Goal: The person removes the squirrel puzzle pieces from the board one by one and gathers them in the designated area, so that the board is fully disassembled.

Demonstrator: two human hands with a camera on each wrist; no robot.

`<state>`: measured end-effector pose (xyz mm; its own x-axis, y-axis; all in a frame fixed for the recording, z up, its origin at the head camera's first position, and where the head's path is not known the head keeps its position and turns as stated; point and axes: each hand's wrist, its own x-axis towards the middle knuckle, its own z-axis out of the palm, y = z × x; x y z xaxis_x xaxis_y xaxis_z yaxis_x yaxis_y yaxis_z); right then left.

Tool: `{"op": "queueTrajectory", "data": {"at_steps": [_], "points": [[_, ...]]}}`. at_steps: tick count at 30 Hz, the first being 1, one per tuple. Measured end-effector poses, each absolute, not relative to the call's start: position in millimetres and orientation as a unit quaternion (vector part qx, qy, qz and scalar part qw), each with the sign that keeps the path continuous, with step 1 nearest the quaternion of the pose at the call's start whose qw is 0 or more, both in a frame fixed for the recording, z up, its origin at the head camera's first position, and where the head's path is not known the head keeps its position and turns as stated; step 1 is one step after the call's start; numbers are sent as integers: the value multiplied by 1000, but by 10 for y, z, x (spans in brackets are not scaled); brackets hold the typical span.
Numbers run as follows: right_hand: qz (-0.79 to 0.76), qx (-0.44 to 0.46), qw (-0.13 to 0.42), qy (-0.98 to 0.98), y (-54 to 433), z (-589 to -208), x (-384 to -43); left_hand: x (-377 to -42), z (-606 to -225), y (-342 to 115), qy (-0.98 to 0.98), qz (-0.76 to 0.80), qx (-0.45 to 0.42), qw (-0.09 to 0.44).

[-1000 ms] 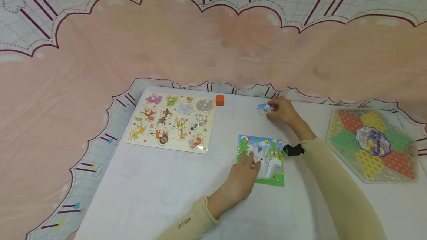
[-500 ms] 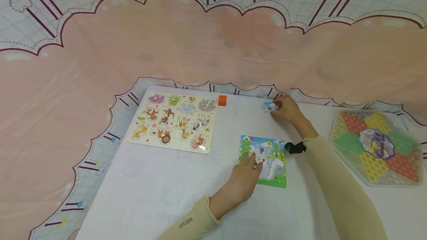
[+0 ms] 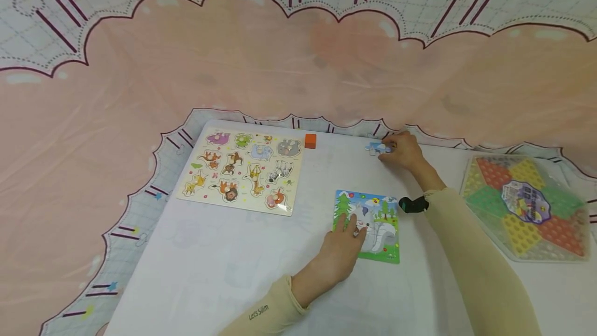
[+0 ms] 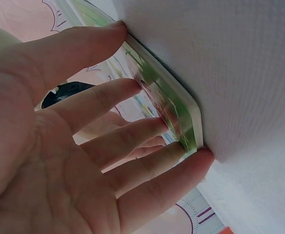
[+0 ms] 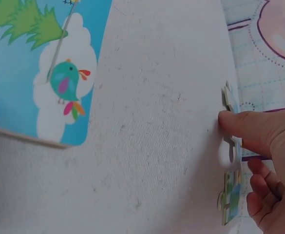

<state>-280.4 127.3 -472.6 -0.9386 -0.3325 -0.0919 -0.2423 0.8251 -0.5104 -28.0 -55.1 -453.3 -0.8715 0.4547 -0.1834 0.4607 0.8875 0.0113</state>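
Firstly, puzzle pieces: at least two, blue and white with green on one, near the far edge of the tabletop; whether joined, or flat or tilted, I cannot tell. Right hand: thumb and, apparently, forefinger pinching one piece, the forefinger's contact hidden from me; remaining fingers loosely curled. Chief hazard, as I judge it: a piece shoved over that edge, caused by pushing outward rather than lifting. Second hazard: the companion piece dropped or left behind, since my pinch seems to take only one. Square puzzle, squirrel scene, nearer side: left hand laid over its left part, fingers spread, fingertips touching the face, thumb and little finger by its border. Hazard: uneven pressure could skid it or spring a seam, one being visible beside the bird. Black object, at my right wrist, just beside that puzzle in the head view: a low return of the arm might clip the corner. Outlying: orange block, animal board, star-patterned game board; the last, near the right sleeve, could be bumped by a wide elbow.
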Motion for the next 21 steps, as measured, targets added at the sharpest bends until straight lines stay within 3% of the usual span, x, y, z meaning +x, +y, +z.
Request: {"op": "queueTrajectory", "data": {"at_steps": [21], "points": [[-280, -155, 108, 941, 1337, -4722, -2830, -287, -4537, -555, 969, -11, 232, 85]]}}
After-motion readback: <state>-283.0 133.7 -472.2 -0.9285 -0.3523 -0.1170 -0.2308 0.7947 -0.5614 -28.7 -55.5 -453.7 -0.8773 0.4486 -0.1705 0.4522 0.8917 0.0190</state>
